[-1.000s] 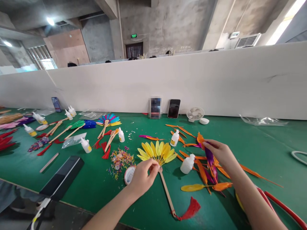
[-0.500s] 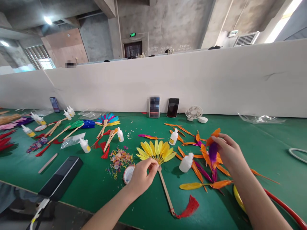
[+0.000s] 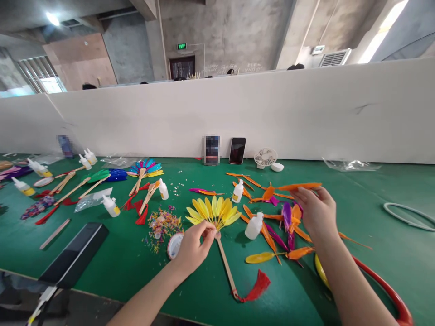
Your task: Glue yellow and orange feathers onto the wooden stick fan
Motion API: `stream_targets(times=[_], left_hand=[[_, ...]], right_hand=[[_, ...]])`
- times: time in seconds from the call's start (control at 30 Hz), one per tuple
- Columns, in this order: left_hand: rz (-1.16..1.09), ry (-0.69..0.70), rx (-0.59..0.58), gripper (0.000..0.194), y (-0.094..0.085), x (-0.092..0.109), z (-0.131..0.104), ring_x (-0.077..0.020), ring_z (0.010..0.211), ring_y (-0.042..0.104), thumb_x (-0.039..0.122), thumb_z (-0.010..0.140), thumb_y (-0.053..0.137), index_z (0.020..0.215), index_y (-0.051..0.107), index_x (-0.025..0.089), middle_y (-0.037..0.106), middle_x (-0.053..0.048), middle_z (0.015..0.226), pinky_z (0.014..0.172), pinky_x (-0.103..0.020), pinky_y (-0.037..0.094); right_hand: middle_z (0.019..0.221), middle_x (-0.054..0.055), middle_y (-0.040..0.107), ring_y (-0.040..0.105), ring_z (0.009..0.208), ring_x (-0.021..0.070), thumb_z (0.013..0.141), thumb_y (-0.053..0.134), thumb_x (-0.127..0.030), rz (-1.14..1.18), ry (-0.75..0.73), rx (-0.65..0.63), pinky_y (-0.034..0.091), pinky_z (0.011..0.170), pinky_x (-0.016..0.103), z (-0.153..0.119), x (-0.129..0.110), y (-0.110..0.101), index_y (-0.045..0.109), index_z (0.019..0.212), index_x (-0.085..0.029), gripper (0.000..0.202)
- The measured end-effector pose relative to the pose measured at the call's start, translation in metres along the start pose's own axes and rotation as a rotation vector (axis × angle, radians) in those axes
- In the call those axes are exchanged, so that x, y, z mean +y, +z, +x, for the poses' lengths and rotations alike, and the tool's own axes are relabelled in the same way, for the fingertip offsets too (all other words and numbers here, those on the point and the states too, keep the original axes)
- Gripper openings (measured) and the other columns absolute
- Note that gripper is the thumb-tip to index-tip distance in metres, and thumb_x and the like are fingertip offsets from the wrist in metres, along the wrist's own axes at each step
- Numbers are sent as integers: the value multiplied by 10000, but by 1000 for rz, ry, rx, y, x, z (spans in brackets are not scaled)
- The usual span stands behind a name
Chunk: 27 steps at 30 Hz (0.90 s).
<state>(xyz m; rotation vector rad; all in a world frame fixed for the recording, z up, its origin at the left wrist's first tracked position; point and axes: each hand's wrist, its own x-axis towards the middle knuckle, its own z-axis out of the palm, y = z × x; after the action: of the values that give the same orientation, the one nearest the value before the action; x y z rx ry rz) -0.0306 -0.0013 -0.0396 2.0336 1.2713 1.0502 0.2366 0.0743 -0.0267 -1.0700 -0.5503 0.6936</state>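
On the green table (image 3: 360, 199), the yellow feather fan (image 3: 214, 210) lies before the person, the left hand (image 3: 193, 246) pinching it where the quills meet the wooden handle (image 3: 227, 267). The right hand (image 3: 317, 210), fingertips drawn together, now holds 1 orange feather (image 3: 288, 186) stretched leftward, clear of the purple feather (image 3: 287, 216) it overlapped 0.5 s ago; it seems singled out from the pile.

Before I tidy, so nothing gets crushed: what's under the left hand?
The left hand partly covers where the yellow feathers, fanned out beyond it, meet the wooden stick. Whatever lies directly beneath the palm is hidden.
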Motion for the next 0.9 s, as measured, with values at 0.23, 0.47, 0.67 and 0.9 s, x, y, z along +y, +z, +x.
stream_targets(times=[0.23, 0.47, 0.67, 0.9], left_hand=[[-65, -41, 37, 194, 0, 1, 2, -118, 594, 558, 309, 838, 403, 752, 538, 199, 612, -4, 658, 573, -215, 434], [-144, -59, 148, 205, -6, 10, 8, -136, 663, 561, 344, 829, 438, 790, 563, 186, 595, -24, 706, 613, -235, 442], [-173, 22, 86, 226, -11, 33, 18, -134, 672, 533, 374, 808, 480, 851, 613, 196, 589, -34, 766, 646, -246, 440], [-314, -142, -6, 216, -10, 31, 15, -122, 587, 538, 344, 820, 453, 707, 553, 188, 574, 7, 606, 594, -226, 429]], right_hand=[[599, -46, 572, 575, 543, 104, 498, 657, -240, 25, -89, -55, 495, 638, 280, -4, -10, 4, 481, 631, -183, 228], [600, -43, 575, 564, 572, 106, 599, 637, -287, -90, -212, -230, 470, 629, 271, -36, -50, 21, 553, 674, -183, 154], [603, -23, 594, 561, 584, 121, 675, 602, -344, -300, -187, -653, 463, 569, 257, -81, -60, 50, 569, 688, -196, 152], [706, 0, 593, 588, 692, 156, 704, 556, -456, -292, -114, -814, 487, 658, 300, -100, -27, 71, 542, 800, -227, 249]])
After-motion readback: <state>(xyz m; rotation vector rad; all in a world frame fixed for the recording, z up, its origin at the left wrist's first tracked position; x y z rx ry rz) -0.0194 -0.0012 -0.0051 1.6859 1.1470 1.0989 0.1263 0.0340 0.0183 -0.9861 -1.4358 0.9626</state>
